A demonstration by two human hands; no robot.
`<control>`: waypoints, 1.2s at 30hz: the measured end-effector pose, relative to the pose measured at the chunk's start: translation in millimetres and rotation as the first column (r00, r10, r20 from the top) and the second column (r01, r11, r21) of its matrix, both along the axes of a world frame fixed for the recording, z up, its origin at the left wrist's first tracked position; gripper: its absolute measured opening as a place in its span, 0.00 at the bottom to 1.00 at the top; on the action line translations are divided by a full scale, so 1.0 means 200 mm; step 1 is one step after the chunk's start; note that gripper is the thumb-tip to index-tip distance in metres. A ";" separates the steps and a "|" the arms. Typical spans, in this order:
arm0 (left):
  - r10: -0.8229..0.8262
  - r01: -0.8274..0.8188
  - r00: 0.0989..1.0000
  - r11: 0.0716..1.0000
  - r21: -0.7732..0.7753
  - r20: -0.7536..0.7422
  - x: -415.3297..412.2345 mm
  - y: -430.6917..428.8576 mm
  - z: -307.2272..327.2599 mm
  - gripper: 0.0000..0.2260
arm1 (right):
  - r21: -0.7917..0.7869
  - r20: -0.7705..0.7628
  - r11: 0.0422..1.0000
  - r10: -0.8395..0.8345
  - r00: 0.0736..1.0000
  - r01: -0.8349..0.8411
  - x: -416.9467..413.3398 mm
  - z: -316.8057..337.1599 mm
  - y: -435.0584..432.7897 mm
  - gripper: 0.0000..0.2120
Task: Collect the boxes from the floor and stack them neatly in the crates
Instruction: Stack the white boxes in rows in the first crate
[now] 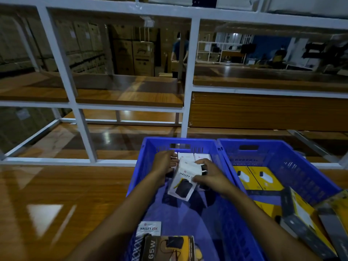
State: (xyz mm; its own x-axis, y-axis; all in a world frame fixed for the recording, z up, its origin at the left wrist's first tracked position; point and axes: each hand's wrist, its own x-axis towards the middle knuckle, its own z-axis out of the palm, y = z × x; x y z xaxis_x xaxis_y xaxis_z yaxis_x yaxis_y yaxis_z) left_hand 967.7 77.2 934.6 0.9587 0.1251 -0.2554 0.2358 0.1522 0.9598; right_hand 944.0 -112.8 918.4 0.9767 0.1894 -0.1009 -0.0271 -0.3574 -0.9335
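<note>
Gripped from both sides inside the left crate (144,166): 1 tilted white box (185,180), left hand (164,162) curled on its far-left edge, right hand (211,176) curled over its right side. Just beyond, more white packs (203,157) flat against the far wall. In the right crate (301,166), yellow boxes (268,183).

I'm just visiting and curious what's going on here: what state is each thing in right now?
Left crate: part filled, white boxes at its far end.
Halley box: tilted, held inside that crate.
Left hand: grips Halley box.
Right hand: grips Halley box.
Right crate: yellow boxes flat inside.
65W box: lying flat, untouched.
</note>
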 end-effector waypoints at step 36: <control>0.041 -0.131 0.949 0.954 -0.271 -0.313 0.05 -0.17 -0.17 0.30 | -0.926 0.114 0.377 0.280 0.953 0.000 0.24 -0.14 0.07 0.17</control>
State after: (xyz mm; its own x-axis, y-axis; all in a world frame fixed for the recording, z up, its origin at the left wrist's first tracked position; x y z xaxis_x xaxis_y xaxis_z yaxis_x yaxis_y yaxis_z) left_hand 976.8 43.8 900.0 0.8197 0.0826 -0.5668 0.4799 0.4413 0.7583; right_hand 991.2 -99.2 889.9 0.9616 0.2556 -0.1000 0.2562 -0.9666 -0.0074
